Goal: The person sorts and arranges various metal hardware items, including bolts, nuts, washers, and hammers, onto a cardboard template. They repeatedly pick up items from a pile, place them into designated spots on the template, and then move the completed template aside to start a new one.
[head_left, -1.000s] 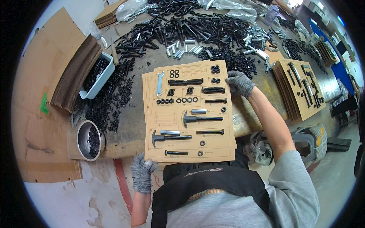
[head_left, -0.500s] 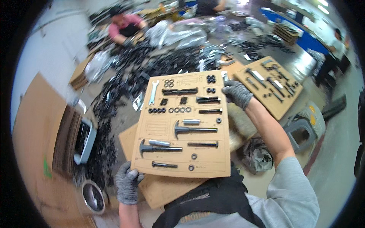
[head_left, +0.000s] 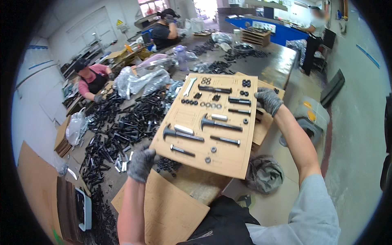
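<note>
The parts board, a cardboard panel with black and silver hardware laid out on it, is held up in front of you, over the near edge of the worktable. Your left hand, in a grey knit glove, is closed on its lower left corner; your right hand, gloved alike, is closed on its upper right edge. Each grip is only as wide as the cardboard.

Below the board, near your left forearm, lies a cardboard sheet. Another board lies partly hidden behind its right edge. The table's left half is strewn with a heap of black metal parts, mixed with some silver sleeves. Clear plastic bags and a purple bottle stand beyond the heap. Toward the far end, the bare tabletop shines near a stack of boards. A pale blue bin sits at the lower left.

Across the table on your left, a co-worker in pink bends over the parts; farther back is a person in a dark top. At the far right, another person stands by a blue-sided counter. A dark plastic bag rests on the floor to your right.
</note>
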A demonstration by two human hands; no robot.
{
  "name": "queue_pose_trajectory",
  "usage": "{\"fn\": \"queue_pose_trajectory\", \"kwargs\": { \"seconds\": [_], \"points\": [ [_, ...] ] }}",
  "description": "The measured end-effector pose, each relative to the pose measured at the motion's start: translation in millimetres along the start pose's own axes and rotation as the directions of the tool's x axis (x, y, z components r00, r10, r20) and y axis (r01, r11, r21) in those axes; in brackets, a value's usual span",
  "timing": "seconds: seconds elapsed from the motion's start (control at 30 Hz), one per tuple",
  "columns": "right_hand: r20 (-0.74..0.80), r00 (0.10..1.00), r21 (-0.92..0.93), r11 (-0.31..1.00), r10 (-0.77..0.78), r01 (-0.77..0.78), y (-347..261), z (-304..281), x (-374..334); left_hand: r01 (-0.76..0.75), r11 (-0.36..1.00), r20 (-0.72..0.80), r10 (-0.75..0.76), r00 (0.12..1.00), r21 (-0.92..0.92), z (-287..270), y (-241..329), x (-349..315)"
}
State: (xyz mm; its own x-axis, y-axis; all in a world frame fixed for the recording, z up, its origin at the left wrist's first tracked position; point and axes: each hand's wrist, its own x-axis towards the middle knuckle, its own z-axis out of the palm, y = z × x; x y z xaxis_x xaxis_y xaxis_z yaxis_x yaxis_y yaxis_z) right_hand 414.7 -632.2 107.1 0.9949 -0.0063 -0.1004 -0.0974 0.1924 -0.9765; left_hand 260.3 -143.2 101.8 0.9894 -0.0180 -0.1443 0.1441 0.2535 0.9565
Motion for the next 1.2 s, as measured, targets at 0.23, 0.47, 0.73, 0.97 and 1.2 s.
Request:
{"fn": "queue_pose_trajectory", "kwargs": {
  "seconds": [0.23,0.47,0.73,0.97,1.2],
  "points": [
    [-0.206,0.973,0.026,0.994,-0.1,0.108,4,-110,31,0.047,0.999,0.15,-0.046,0.988,-0.005,73,-11,117],
    [-0.366,0.93,0.029,0.999,-0.013,0.025,8,-178,67,0.122,0.992,0.078,-0.12,0.99,-0.022,131,-27,183],
    [-0.405,0.914,0.116,0.992,0.009,0.042,23,-191,66,0.145,0.988,0.038,-0.147,0.988,0.047,146,-35,230],
    [-0.433,0.901,0.097,0.995,0.02,0.024,30,-175,48,0.159,0.986,0.053,-0.162,0.985,0.056,147,-43,229],
    [-0.415,0.91,0.072,0.997,0.003,0.029,43,-185,52,0.187,0.978,0.158,-0.2,0.967,0.094,132,-60,243]
  ]
}}
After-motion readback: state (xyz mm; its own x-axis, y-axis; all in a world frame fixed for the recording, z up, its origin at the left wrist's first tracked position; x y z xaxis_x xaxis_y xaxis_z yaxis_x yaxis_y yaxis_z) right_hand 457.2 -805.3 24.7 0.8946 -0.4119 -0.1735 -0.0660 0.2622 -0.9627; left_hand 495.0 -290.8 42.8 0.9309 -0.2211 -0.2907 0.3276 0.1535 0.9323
